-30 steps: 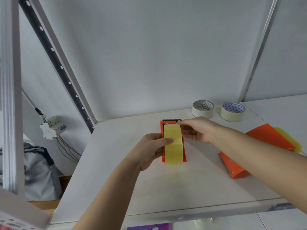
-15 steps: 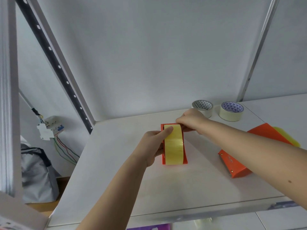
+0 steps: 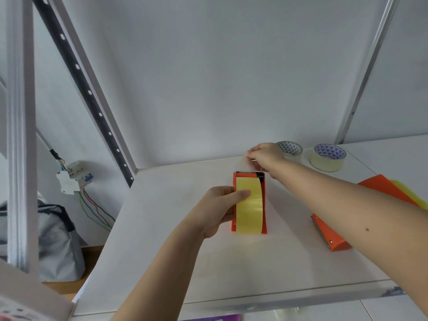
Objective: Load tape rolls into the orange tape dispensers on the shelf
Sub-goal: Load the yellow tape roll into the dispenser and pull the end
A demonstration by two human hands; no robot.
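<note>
An orange tape dispenser (image 3: 264, 205) stands in the middle of the white shelf (image 3: 162, 239) with a yellowish tape roll (image 3: 249, 214) seated in it. My left hand (image 3: 218, 209) grips the dispenser's left side, thumb across the roll. My right hand (image 3: 266, 157) is behind the dispenser's black cutter end, fingers pinched on a clear tape end drawn out past the cutter. A second orange dispenser (image 3: 328, 235) with a yellow roll lies at the right, partly hidden by my right forearm. Two loose tape rolls, one (image 3: 290, 150) behind my right hand and one (image 3: 328, 157) further right, sit at the back.
A perforated black upright (image 3: 81, 89) and a silver post (image 3: 20, 135) stand at the left. A breaker with coloured wires (image 3: 74, 176) and a grey bag (image 3: 58, 242) lie beyond the shelf's left edge. The shelf's front edge (image 3: 254, 300) runs below my arms.
My right hand has moved from the top of the roll back past the cutter, drawing the tape end away from me. The left hand keeps its hold on the dispenser.
</note>
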